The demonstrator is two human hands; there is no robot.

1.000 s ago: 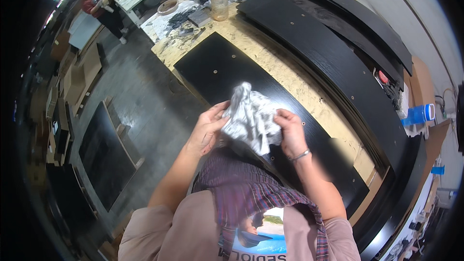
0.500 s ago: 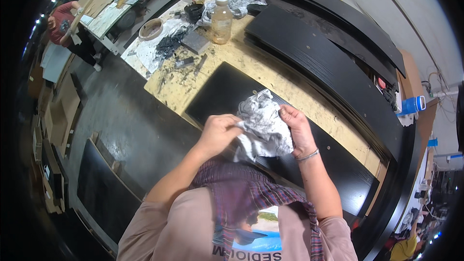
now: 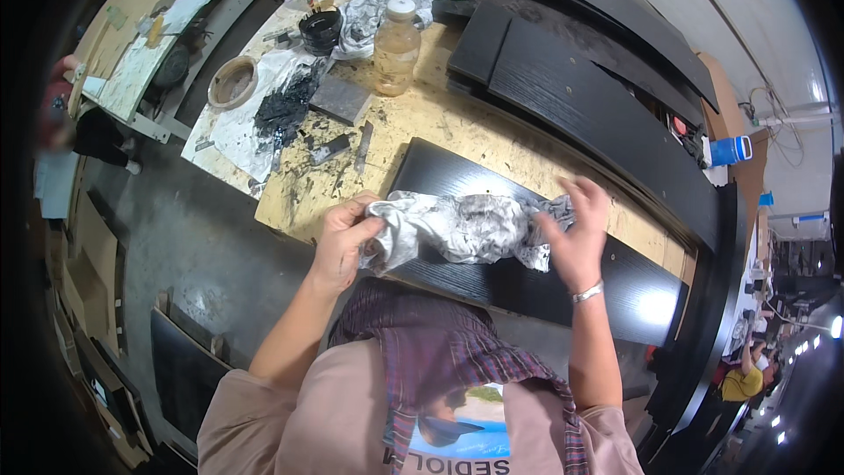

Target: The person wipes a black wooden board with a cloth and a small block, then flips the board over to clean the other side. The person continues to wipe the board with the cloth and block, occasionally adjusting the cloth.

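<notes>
A crumpled white rag [image 3: 470, 229] with dark smears is stretched sideways over a black wood-grained board [image 3: 519, 286]. At the rag's left end, my left hand [image 3: 341, 242] grips it between thumb and fingers. My right hand [image 3: 580, 233] is beside the other end with thumb and fingers spread apart; part of the rag lies between them, not visibly gripped. The board lies along the near side of the yellowish worktable [image 3: 378, 136], and the rag covers some of its middle.
Black boards [image 3: 580, 97] are stacked along the table's far right. At the far left are a capped bottle of brownish liquid [image 3: 396, 57], a black pot [image 3: 321, 31], a round shallow dish [image 3: 233, 82], a grey block [image 3: 340, 100] and more rags [image 3: 356, 22]. A person [image 3: 61, 110] stands beyond.
The bunched rag has been pulled out wide between my hands. My left hand moved left; my right hand moved right and its fingers spread. The view has shifted, too.
</notes>
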